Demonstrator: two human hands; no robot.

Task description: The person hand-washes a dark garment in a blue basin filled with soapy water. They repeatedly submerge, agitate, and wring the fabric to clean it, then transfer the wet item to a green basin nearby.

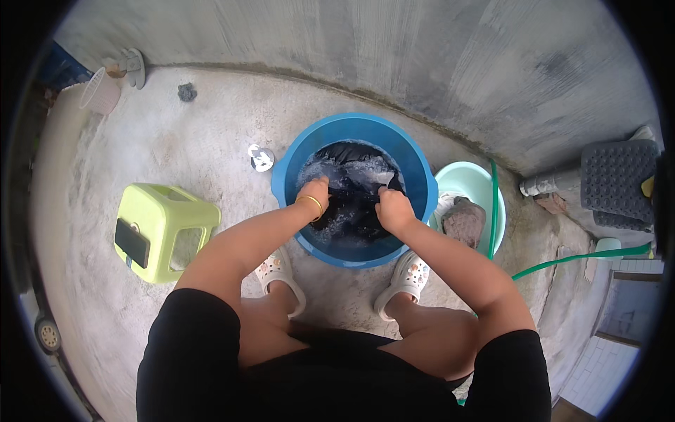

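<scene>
In front of me on the concrete floor stands a round blue plastic tub (354,119) holding sudsy water (315,170) and soaked dark fabric (352,208). My left hand (315,194), with a gold bangle above it, grips the fabric on the tub's left side. On the right side, my right hand (393,209) has its fingers closed on another part of the same fabric. A stretch of the cloth spans the space between both hands. Foam covers some of it, and its lower folds are hidden under the water.
A mint basin (501,211) with brown cloth (464,222) sits right of the tub, a green hose (494,200) crossing it. Leftward are a lime plastic stool (158,211) bearing a smartphone (132,242) and a small round object (261,158). A concrete wall (369,47) rises behind.
</scene>
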